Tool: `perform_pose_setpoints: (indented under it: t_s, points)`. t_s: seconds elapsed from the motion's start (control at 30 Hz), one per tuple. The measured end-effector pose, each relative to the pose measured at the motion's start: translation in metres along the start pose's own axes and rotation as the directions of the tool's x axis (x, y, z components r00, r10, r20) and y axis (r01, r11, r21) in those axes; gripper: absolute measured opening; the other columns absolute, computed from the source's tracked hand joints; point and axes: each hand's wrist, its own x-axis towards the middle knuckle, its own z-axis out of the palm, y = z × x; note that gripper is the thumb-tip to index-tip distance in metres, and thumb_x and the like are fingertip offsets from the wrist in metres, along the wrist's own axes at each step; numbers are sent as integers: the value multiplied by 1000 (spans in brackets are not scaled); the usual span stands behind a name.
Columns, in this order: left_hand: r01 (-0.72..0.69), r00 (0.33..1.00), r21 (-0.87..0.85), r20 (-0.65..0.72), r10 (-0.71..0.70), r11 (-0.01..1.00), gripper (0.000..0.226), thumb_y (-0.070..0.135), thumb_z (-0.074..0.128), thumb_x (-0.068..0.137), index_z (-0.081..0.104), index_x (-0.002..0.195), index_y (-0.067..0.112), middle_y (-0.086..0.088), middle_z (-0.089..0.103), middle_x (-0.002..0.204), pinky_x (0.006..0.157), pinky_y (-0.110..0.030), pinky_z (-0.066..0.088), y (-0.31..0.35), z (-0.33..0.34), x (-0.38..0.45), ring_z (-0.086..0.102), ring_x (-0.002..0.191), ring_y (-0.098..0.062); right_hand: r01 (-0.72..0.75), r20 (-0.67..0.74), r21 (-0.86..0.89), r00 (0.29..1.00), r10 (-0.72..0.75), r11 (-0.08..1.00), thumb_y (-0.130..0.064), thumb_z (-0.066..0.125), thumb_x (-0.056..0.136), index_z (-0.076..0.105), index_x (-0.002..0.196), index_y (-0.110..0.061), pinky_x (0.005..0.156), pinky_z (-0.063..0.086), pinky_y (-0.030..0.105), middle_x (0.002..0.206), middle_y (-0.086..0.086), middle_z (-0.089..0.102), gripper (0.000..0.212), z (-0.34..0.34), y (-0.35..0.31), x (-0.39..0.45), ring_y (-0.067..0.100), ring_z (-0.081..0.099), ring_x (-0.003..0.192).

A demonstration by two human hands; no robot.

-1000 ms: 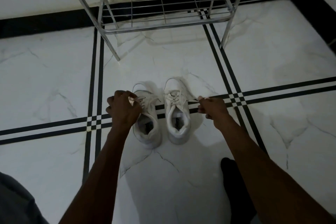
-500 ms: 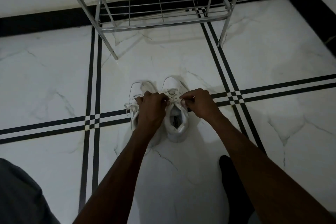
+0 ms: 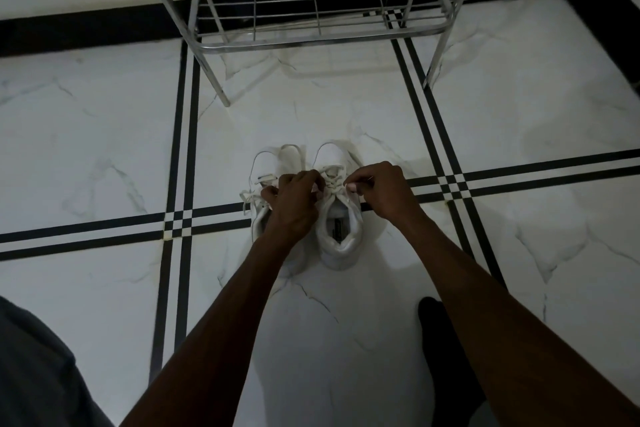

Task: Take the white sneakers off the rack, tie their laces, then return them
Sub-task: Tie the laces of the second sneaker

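Note:
Two white sneakers stand side by side on the marble floor, toes pointing away from me. The right sneaker (image 3: 341,239) shows its open collar and insole. My left hand (image 3: 294,201) covers most of the left sneaker (image 3: 258,218) and pinches a lace of the right sneaker near its tongue. My right hand (image 3: 381,189) pinches the other lace end just beside it. The left sneaker's laces (image 3: 254,184) lie loose in loops to its left. The metal shoe rack (image 3: 311,42) stands beyond the sneakers, its bottom shelf bare.
White marble floor (image 3: 104,149) with black double stripes crossing left and right of the sneakers. A black skirting runs along the wall behind the rack. A dark-socked foot (image 3: 446,357) rests at the lower right; grey cloth (image 3: 34,374) fills the lower left corner.
Both hands came in from wide apart, lace ends pulled out sideways, to meet over the right sneaker's tongue. Since half a second ago they have held almost still there.

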Motion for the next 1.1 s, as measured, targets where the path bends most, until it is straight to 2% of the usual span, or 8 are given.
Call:
perform_pose_setpoints:
  t_s: [0.07, 0.2, 0.27, 0.33, 0.43, 0.57, 0.8, 1.1]
  points:
    - [15, 1000, 37, -3, -15, 999, 40, -3, 58, 82, 60, 107, 28, 7, 66, 120, 95, -45, 22, 2, 1, -3, 46, 124, -25, -15, -4, -9, 1000, 15, 1000, -12, 74, 83, 82, 87, -18, 77, 62, 39, 87, 1, 80, 10, 2, 2, 1, 13, 73, 79]
    - [43, 995, -2, -93, -43, 999, 30, 3, 56, 89, 67, 106, 25, 3, 72, 108, 104, -52, 29, 1, 6, -5, 53, 116, -28, -27, 0, -39, 1000, 27, 999, -19, 75, 83, 81, 85, -24, 76, 61, 40, 84, -4, 79, 8, 4, 4, 2, 12, 72, 78]
    - [53, 996, -8, -77, -53, 999, 25, 8, 57, 92, 70, 107, 24, 2, 73, 106, 104, -55, 30, 0, 6, -4, 52, 116, -28, -28, -2, -48, 1000, 28, 998, -21, 75, 83, 81, 86, -23, 76, 61, 40, 84, -3, 79, 7, 2, 2, 1, 11, 72, 76]
    - [30, 998, 76, -63, -26, 997, 24, 8, 58, 91, 71, 106, 23, 1, 71, 107, 101, -53, 29, -1, 5, -2, 50, 116, -31, -21, 0, -39, 1000, 21, 999, -19, 75, 84, 81, 88, -19, 75, 62, 41, 84, 0, 79, 7, 0, 2, 0, 13, 72, 73]
    - [-19, 996, 320, -77, 45, 947, 30, 5, 63, 77, 69, 101, 22, 1, 67, 105, 89, -46, 24, -4, 3, -4, 47, 111, -32, -1, -7, -77, 1000, 0, 997, -17, 74, 84, 81, 86, -20, 76, 62, 41, 83, 1, 80, 8, -1, 4, -2, 14, 73, 75]
    - [-53, 991, 445, -87, 102, 894, 35, 4, 66, 61, 69, 94, 16, -5, 64, 98, 81, -44, 25, -7, 3, -11, 48, 103, -36, -17, -42, -167, 999, 10, 986, -23, 75, 83, 80, 82, -26, 74, 61, 40, 81, -5, 80, 6, -4, 5, -2, 13, 74, 77]
    - [25, 988, 555, -141, 65, 832, 26, 1, 64, 64, 71, 80, 20, 3, 66, 82, 77, -41, 21, -10, -1, -14, 50, 98, -32, -107, -78, -148, 992, 96, 983, -17, 79, 81, 82, 84, -20, 72, 62, 36, 81, -1, 80, 5, -3, 16, -12, 11, 72, 74]
    - [66, 992, 568, -128, 9, 820, 22, 4, 65, 67, 76, 76, 20, 2, 68, 71, 79, -42, 24, -11, -4, -18, 51, 94, -31, -233, -133, -189, 969, 211, 954, -9, 73, 82, 82, 84, -18, 81, 59, 46, 88, 6, 80, 13, 8, 14, -16, 29, 73, 88]
